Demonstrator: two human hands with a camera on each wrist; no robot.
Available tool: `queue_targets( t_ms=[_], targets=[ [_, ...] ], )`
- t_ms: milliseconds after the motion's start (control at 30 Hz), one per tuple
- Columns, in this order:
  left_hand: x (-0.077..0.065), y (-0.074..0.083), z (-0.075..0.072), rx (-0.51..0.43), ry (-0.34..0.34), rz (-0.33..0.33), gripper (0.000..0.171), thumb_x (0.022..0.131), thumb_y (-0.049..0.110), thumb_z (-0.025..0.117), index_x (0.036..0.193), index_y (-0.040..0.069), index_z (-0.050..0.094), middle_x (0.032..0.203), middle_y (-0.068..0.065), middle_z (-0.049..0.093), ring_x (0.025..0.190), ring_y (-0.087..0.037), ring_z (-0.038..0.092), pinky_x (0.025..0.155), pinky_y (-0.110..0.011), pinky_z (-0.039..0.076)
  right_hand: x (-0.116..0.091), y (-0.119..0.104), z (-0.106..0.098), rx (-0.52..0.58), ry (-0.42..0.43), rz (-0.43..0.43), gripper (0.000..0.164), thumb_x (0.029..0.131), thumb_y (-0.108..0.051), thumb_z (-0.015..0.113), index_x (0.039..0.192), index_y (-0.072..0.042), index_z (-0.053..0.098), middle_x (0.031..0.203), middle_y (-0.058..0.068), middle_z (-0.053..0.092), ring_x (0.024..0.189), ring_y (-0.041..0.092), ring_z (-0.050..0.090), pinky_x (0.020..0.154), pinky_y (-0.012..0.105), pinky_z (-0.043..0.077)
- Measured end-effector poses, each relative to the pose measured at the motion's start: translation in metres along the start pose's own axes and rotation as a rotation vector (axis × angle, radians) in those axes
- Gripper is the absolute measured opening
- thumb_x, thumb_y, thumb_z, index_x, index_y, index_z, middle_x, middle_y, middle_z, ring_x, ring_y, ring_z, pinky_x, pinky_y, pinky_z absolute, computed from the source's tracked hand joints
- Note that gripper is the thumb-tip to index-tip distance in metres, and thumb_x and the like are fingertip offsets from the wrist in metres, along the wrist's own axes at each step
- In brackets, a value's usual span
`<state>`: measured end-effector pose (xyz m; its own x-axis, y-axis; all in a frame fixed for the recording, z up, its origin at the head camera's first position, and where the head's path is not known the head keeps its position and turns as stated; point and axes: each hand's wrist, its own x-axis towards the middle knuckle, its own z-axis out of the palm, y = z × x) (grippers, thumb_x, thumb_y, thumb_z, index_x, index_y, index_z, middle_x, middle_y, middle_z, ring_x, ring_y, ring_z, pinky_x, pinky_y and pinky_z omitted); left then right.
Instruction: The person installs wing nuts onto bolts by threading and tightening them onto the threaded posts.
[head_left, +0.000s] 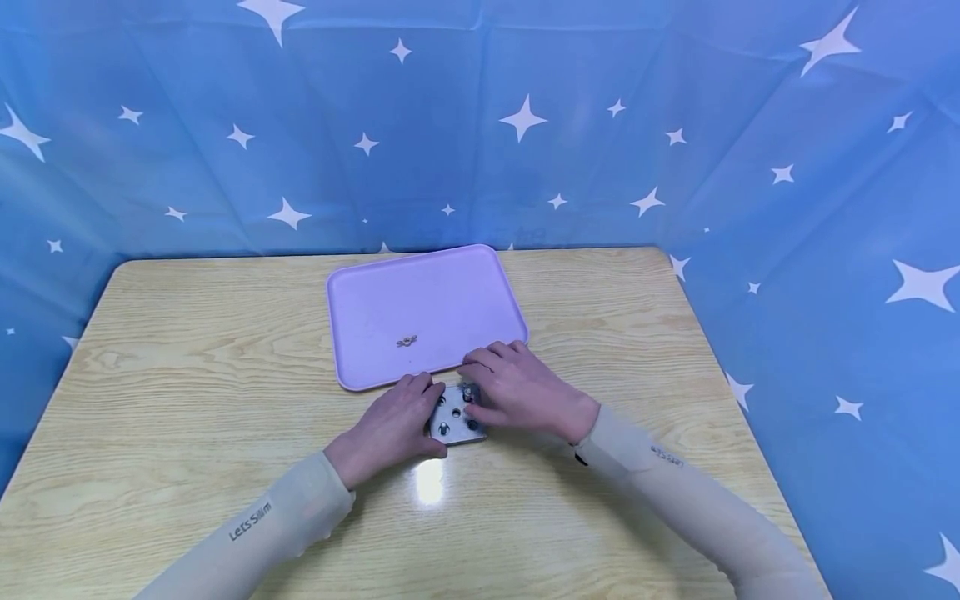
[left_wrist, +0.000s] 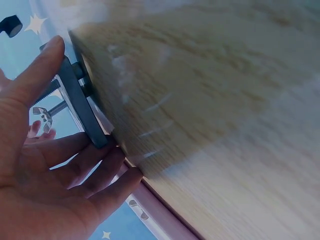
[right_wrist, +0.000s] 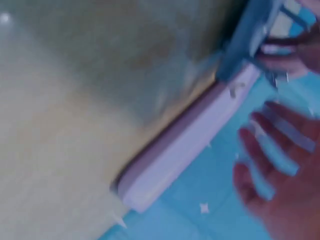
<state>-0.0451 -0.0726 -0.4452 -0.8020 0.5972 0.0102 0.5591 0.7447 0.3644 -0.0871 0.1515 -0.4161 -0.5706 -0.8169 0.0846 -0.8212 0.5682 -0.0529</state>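
Note:
A square metal plate (head_left: 450,437) with several upright bolts lies near the middle of the table. My left hand (head_left: 393,421) grips its left side, thumb at the near edge and fingers at the far edge. In the left wrist view, a wing nut (left_wrist: 44,119) sits on one threaded bolt of the plate (left_wrist: 82,107). Over the plate's right side is my right hand (head_left: 525,392), its thumb and fingers spread around the bolts there. In the blurred right wrist view, the fingers (right_wrist: 257,150) are loosely bent and apart, with nothing seen between them.
Behind the plate lies a shallow purple tray (head_left: 420,292) with small brass-coloured wing nuts (head_left: 407,341) on it. The wooden table (head_left: 187,400) reaches back to a blue curtain (head_left: 450,108) with white stars, which also hangs along both sides.

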Motion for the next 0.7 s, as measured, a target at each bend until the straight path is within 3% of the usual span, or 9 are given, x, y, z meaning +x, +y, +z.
queue_targets(
  t_ms=[100, 233, 500, 700],
  targets=[
    [0.0, 0.0, 0.0, -0.004, 0.0, -0.002, 0.083, 0.058, 0.044, 0.088, 0.121, -0.003, 0.058, 0.102, -0.008, 0.052, 0.094, -0.025, 0.051, 0.08, -0.037, 0.045, -0.003, 0.005, -0.008, 0.028, -0.055, -0.103, 0.038, 0.09, -0.024, 0.066, 0.128, -0.018, 0.06, 0.133, -0.005, 0.055, 0.115, 0.018, 0.05, 0.089, 0.039, 0.04],
    [0.001, 0.001, 0.0, -0.012, -0.004, -0.01, 0.084, 0.058, 0.044, 0.088, 0.121, -0.002, 0.058, 0.103, -0.007, 0.052, 0.095, -0.026, 0.051, 0.081, -0.038, 0.045, -0.005, 0.009, -0.013, -0.013, -0.079, -0.186, 0.039, 0.09, -0.014, 0.068, 0.127, -0.022, 0.062, 0.133, -0.009, 0.056, 0.115, 0.014, 0.049, 0.089, 0.037, 0.039],
    [0.0, 0.001, 0.0, -0.013, -0.016, -0.01, 0.085, 0.059, 0.045, 0.088, 0.123, -0.002, 0.058, 0.104, -0.008, 0.052, 0.095, -0.025, 0.051, 0.081, -0.037, 0.045, 0.0, 0.008, -0.01, -0.077, -0.053, -0.231, 0.027, 0.092, -0.015, 0.067, 0.118, -0.02, 0.068, 0.12, -0.01, 0.062, 0.111, 0.013, 0.051, 0.086, 0.036, 0.039],
    [0.0, 0.001, 0.0, -0.004, -0.012, -0.006, 0.085, 0.059, 0.045, 0.088, 0.123, -0.002, 0.058, 0.103, -0.008, 0.053, 0.094, -0.025, 0.051, 0.08, -0.037, 0.045, 0.003, 0.005, -0.005, -0.12, -0.009, -0.189, 0.014, 0.092, -0.017, 0.065, 0.104, -0.022, 0.07, 0.103, -0.01, 0.064, 0.095, 0.013, 0.052, 0.076, 0.032, 0.037]
  ],
)
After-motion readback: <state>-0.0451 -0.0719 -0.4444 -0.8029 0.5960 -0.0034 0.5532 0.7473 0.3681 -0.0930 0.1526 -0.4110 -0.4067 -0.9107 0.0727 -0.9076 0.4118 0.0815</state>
